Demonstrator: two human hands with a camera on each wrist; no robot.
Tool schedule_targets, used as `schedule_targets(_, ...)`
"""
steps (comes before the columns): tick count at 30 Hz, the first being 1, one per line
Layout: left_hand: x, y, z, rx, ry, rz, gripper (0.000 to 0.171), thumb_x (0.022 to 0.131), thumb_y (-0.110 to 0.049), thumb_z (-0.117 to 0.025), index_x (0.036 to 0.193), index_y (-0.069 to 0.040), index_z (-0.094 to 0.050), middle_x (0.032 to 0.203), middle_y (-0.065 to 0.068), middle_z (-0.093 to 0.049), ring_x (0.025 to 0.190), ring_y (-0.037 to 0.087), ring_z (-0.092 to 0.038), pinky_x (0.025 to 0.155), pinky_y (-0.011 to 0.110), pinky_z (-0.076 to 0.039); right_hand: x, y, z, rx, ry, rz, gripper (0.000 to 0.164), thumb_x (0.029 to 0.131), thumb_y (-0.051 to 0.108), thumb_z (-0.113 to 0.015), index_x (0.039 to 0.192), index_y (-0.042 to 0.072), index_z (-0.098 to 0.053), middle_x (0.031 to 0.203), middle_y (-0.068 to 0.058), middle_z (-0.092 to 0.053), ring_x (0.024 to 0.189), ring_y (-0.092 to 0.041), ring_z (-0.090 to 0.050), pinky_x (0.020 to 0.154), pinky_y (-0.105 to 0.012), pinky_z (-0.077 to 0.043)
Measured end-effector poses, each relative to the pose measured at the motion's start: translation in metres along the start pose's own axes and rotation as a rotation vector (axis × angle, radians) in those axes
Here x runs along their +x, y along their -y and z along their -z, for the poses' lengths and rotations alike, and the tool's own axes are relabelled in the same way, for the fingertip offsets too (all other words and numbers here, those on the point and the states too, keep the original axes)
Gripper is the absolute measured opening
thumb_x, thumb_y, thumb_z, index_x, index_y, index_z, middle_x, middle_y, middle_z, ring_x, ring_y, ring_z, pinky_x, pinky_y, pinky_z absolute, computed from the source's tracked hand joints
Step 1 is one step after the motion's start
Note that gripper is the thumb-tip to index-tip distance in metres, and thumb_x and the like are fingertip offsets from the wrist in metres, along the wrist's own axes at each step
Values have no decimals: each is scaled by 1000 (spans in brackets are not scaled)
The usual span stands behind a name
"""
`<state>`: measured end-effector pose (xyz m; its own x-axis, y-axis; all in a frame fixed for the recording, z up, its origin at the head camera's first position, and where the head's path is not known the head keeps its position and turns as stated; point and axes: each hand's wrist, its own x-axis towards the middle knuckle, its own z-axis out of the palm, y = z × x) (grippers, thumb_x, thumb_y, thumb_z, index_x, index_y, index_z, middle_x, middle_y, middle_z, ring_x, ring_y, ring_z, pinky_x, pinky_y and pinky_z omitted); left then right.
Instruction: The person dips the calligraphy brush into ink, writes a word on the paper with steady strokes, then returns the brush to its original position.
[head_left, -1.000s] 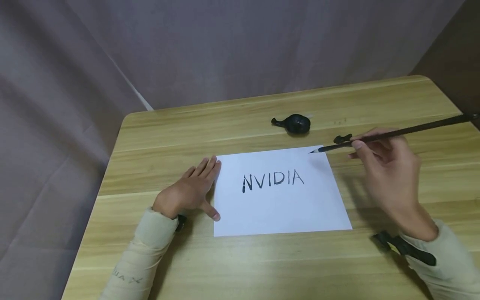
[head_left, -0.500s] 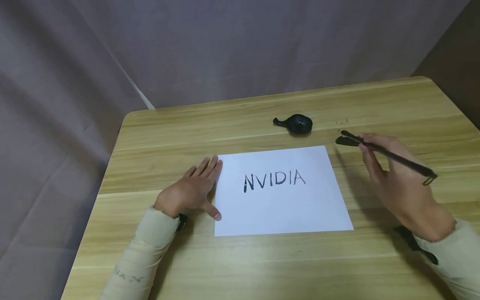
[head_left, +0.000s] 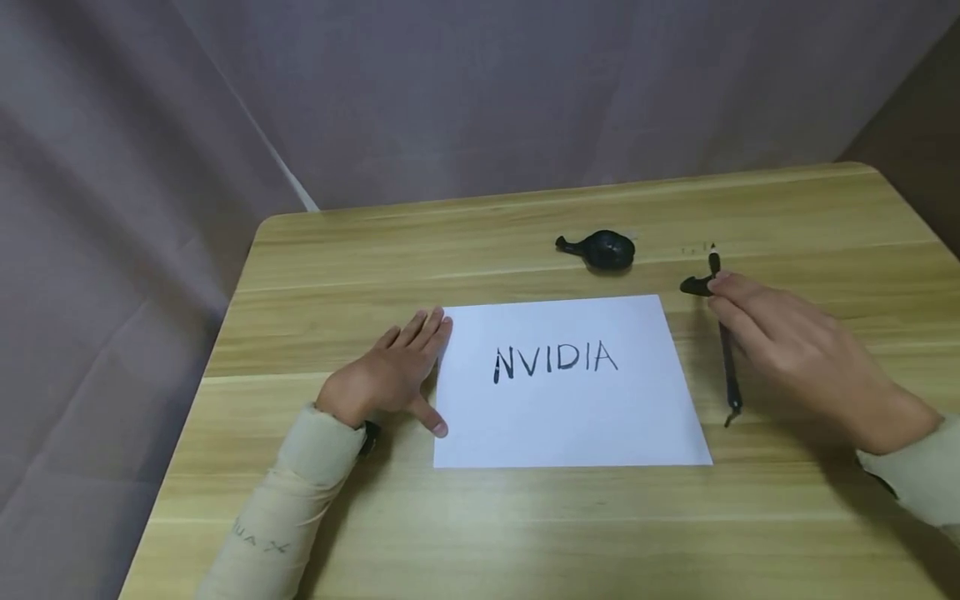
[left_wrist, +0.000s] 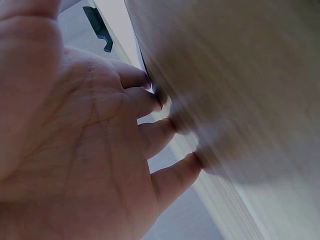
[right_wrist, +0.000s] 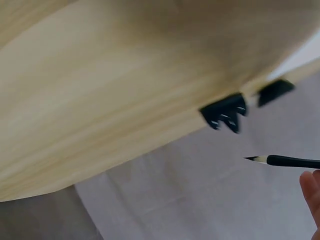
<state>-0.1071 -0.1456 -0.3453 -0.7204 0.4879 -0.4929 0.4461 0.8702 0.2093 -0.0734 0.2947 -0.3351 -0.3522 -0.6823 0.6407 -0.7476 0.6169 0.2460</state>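
Note:
My right hand [head_left: 802, 354] pinches a dark-handled writing brush [head_left: 728, 367] with a pale, black-tipped head. The brush points away from me; in the right wrist view the brush [right_wrist: 290, 161] is apart from a black brush rest [right_wrist: 225, 111], beside fingertips at the frame's edge. From the head view, that small black rest [head_left: 695, 286] lies just left of the fingertips. My left hand [head_left: 386, 375] lies with straight fingers at the left edge of a white paper sheet [head_left: 570, 429], which bears "NVIDIA" in black. The left wrist view shows its palm [left_wrist: 75, 140] and fingertips against the wood.
Behind the paper sits a glossy black gourd-shaped vessel [head_left: 607, 250], neck to the left. Faint dark marks show on the wooden table [head_left: 525, 533] near the brush tip. A grey curtain [head_left: 480, 100] hangs past the far edge.
The brush has swung from pointing left over the paper to pointing away, near the brush rest. My right hand has turned palm down. The left hand stays at the paper's edge.

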Motion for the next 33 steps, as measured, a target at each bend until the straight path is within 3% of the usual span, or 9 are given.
schedule_targets(4,0,0,0,-5,7,10,145,61,-64,-84,159,-10,8,165,8,19,151,28,16,122,53,-4,-12,-14,-6,-21,152,40,36,106,0,-26,123,-15,-54,131,-32,-56,114,-46,-58,97,-54,-47)
schedule_targets(7,1,0,-2,-10,8,12,145,62,-63,-85,159,-10,8,164,7,20,151,28,16,122,53,-4,-20,-24,-12,-40,222,80,39,107,0,-21,125,-13,-53,131,-33,-55,117,-46,-57,83,-56,-50)
schedule_targets(14,1,-2,-2,-13,15,17,146,61,-64,-85,159,-11,9,164,6,21,151,27,17,122,52,-3,-36,-35,-20,-60,311,171,47,107,-3,-11,127,-9,-53,131,-31,-56,119,-45,-57,86,-56,-50)
schedule_targets(23,1,-1,-2,-11,7,17,147,59,-63,-86,159,-11,9,164,7,20,151,27,16,122,52,-3,-43,-39,-27,-64,415,217,54,108,1,-5,131,-4,-54,134,-27,-56,122,-41,-56,81,-54,-52)
schedule_targets(33,2,0,-1,0,13,19,147,60,-64,-85,159,-11,9,164,6,20,151,27,16,122,52,-3,-47,-45,-30,-71,441,256,61,105,-4,1,132,2,-53,136,-25,-56,123,-40,-56,76,-54,-54)
